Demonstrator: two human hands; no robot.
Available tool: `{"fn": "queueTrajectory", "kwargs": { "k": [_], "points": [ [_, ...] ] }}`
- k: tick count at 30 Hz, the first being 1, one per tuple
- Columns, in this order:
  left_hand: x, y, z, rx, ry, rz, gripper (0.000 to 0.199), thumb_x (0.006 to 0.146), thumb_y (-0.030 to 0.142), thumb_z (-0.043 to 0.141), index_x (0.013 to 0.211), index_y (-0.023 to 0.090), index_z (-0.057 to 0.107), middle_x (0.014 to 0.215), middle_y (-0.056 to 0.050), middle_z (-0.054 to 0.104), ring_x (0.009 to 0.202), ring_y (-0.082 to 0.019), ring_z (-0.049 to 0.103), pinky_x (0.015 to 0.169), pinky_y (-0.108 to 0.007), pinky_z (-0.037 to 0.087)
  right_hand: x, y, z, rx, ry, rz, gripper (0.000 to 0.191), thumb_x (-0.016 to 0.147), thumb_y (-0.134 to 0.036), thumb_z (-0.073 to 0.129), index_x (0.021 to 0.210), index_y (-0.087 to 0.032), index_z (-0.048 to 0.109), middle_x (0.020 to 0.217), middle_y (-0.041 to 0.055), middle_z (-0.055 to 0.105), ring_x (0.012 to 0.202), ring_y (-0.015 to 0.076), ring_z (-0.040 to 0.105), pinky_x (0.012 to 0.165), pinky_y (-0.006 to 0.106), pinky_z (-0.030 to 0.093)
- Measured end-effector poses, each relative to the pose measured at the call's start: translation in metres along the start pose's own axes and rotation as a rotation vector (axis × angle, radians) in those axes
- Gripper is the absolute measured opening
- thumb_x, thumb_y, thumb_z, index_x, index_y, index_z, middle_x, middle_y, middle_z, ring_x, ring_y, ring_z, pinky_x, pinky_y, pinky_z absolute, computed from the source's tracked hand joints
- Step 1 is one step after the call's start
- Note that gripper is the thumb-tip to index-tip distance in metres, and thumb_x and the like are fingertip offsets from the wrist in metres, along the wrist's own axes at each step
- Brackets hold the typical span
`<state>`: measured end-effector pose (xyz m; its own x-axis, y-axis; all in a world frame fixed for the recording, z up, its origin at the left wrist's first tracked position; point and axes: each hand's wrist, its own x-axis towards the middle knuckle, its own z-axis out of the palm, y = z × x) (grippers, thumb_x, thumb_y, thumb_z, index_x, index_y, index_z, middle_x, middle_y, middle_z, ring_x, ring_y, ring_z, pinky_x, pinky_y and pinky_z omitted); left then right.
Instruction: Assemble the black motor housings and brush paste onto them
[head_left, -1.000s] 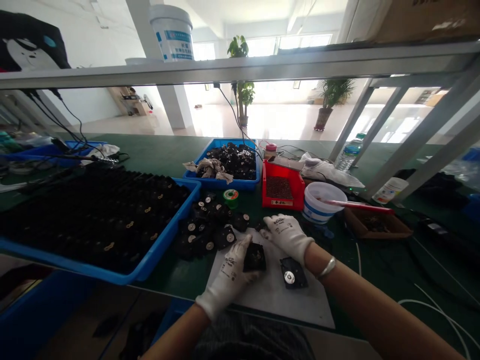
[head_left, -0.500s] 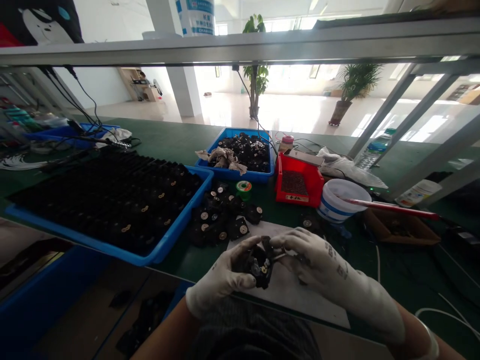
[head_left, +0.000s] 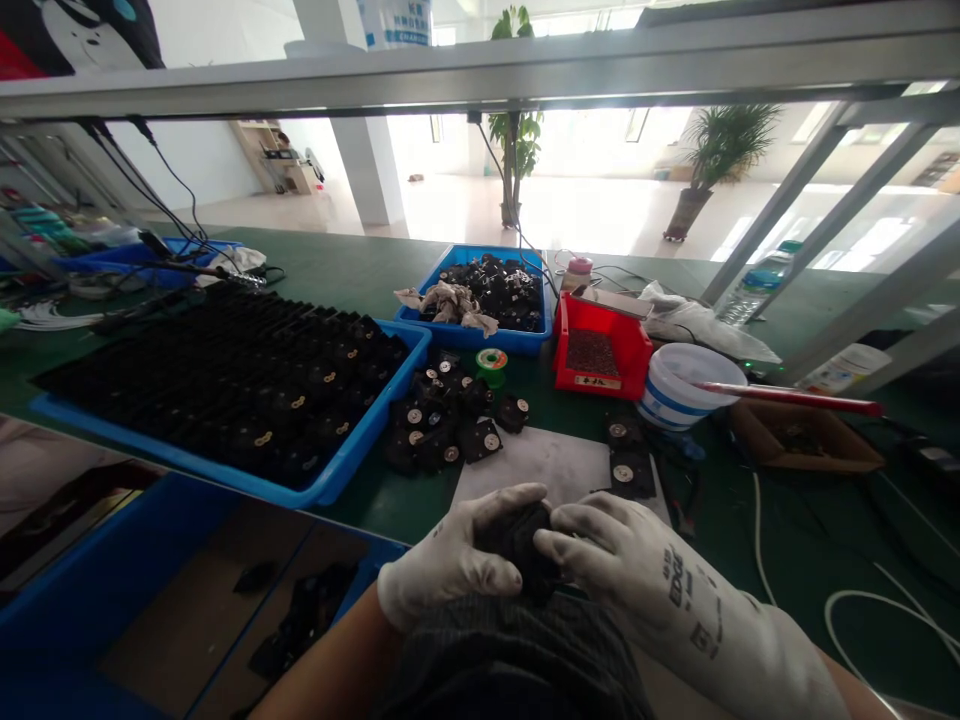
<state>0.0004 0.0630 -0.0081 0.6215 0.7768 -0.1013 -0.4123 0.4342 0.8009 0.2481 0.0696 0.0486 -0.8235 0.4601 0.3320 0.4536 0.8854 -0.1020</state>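
My left hand [head_left: 454, 555], in a white glove, is closed around a small black plastic housing [head_left: 527, 545] in front of my body at the table's near edge. My right hand [head_left: 637, 560], also gloved, presses its fingertips against the housing's right side; whether it holds anything else is hidden. The housing shows a dark, mostly plain face. Behind it lies a white sheet of paper [head_left: 551, 460]. Two similar black parts [head_left: 628, 470] with round metal discs rest by the sheet's right side. A loose pile of such parts [head_left: 442, 420] lies to the left.
A large blue tray [head_left: 330, 490] with rows of black parts stands left. Further back are a blue bin [head_left: 480, 340], a green solder spool [head_left: 491, 366], a red bin [head_left: 600, 385] and a white bucket [head_left: 679, 410]. A shelf [head_left: 480, 85] spans overhead.
The housing has turned, so its open inside with small metal bits no longer shows. My right hand has shifted onto its side, and the view has tilted slightly down.
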Motion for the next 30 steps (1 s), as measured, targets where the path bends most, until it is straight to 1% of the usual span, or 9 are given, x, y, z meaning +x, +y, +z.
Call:
{"fn": "queueTrajectory", "kwargs": {
  "k": [6, 9, 11, 13, 15, 19, 24, 28, 30],
  "points": [
    [-0.004, 0.001, 0.001, 0.128, -0.024, -0.036, 0.085, 0.066, 0.034, 0.1, 0.143, 0.026, 0.066, 0.153, -0.015, 0.061, 0.141, -0.042, 0.054, 0.119, -0.057, 0.041, -0.007, -0.016, 0.004, -0.048, -0.046, 0.048, 0.032, 0.096, -0.005, 0.066, 0.125, -0.019, 0.067, 0.112, 0.0123, 0.075, 0.093, 0.0299, 0.07, 0.073, 0.042, 0.061],
    [-0.004, 0.001, 0.002, 0.125, -0.036, -0.021, 0.083, 0.068, 0.036, 0.099, 0.144, 0.026, 0.066, 0.153, -0.015, 0.06, 0.141, -0.041, 0.055, 0.118, -0.056, 0.043, -0.011, -0.017, 0.003, 0.016, 0.014, 0.046, 0.036, 0.096, -0.004, 0.06, 0.128, -0.02, 0.065, 0.114, 0.013, 0.074, 0.097, 0.03, 0.07, 0.077, 0.043, 0.062],
    [-0.003, 0.002, 0.003, 0.087, -0.048, 0.003, 0.082, 0.071, 0.038, 0.098, 0.144, 0.028, 0.065, 0.15, -0.014, 0.063, 0.137, -0.04, 0.059, 0.116, -0.054, 0.045, -0.014, -0.015, 0.003, 0.207, 0.106, 0.184, 0.037, 0.098, -0.009, 0.058, 0.133, -0.023, 0.062, 0.118, 0.0125, 0.072, 0.101, 0.0281, 0.07, 0.083, 0.042, 0.062],
    [-0.002, 0.004, 0.004, 0.085, -0.075, 0.043, 0.083, 0.071, 0.043, 0.097, 0.146, 0.03, 0.063, 0.147, -0.013, 0.065, 0.133, -0.038, 0.064, 0.113, -0.052, 0.048, -0.017, -0.014, 0.005, 0.526, 0.181, 0.458, 0.031, 0.103, -0.023, 0.058, 0.134, -0.024, 0.06, 0.117, 0.0112, 0.071, 0.099, 0.025, 0.071, 0.084, 0.039, 0.063],
    [-0.003, 0.005, 0.004, 0.19, -0.109, 0.087, 0.085, 0.071, 0.05, 0.096, 0.147, 0.03, 0.063, 0.151, -0.013, 0.062, 0.136, -0.038, 0.061, 0.116, -0.051, 0.046, -0.018, -0.013, 0.008, 0.906, 0.152, 0.677, 0.037, 0.105, -0.042, 0.061, 0.137, -0.023, 0.059, 0.115, 0.0106, 0.071, 0.1, 0.025, 0.072, 0.087, 0.038, 0.063],
    [-0.01, 0.003, 0.0, 0.644, -0.054, 0.191, 0.084, 0.084, 0.06, 0.081, 0.156, 0.027, 0.053, 0.163, -0.014, 0.05, 0.152, -0.038, 0.043, 0.128, -0.05, 0.034, -0.018, -0.018, 0.014, 1.365, 0.035, 0.802, 0.049, 0.102, -0.056, 0.067, 0.134, -0.02, 0.066, 0.124, 0.012, 0.071, 0.123, 0.0327, 0.066, 0.103, 0.047, 0.057],
    [-0.024, -0.002, 0.011, 0.997, 0.139, 0.102, 0.069, 0.101, 0.043, 0.062, 0.164, 0.026, 0.041, 0.166, -0.011, 0.048, 0.154, -0.033, 0.045, 0.129, -0.045, 0.036, -0.023, -0.033, 0.033, 1.415, 0.208, 0.91, 0.055, 0.095, -0.062, 0.076, 0.127, -0.019, 0.067, 0.122, 0.0131, 0.073, 0.111, 0.0295, 0.072, 0.096, 0.042, 0.061],
    [-0.024, 0.001, 0.026, 1.035, 0.118, 0.03, 0.058, 0.099, 0.025, 0.056, 0.156, 0.025, 0.053, 0.149, -0.008, 0.067, 0.139, -0.029, 0.063, 0.121, -0.038, 0.047, -0.026, -0.046, 0.046, 1.403, 0.292, 0.886, 0.052, 0.095, -0.061, 0.075, 0.128, -0.021, 0.065, 0.12, 0.012, 0.074, 0.111, 0.0286, 0.072, 0.099, 0.041, 0.059],
    [-0.024, 0.0, 0.028, 1.035, 0.114, 0.034, 0.06, 0.095, 0.021, 0.059, 0.155, 0.025, 0.055, 0.145, -0.007, 0.07, 0.134, -0.028, 0.067, 0.116, -0.036, 0.052, -0.027, -0.048, 0.045, 1.373, 0.233, 0.873, 0.047, 0.097, -0.053, 0.074, 0.13, -0.021, 0.064, 0.124, 0.0121, 0.073, 0.115, 0.0289, 0.071, 0.102, 0.043, 0.057]
  ]
}}
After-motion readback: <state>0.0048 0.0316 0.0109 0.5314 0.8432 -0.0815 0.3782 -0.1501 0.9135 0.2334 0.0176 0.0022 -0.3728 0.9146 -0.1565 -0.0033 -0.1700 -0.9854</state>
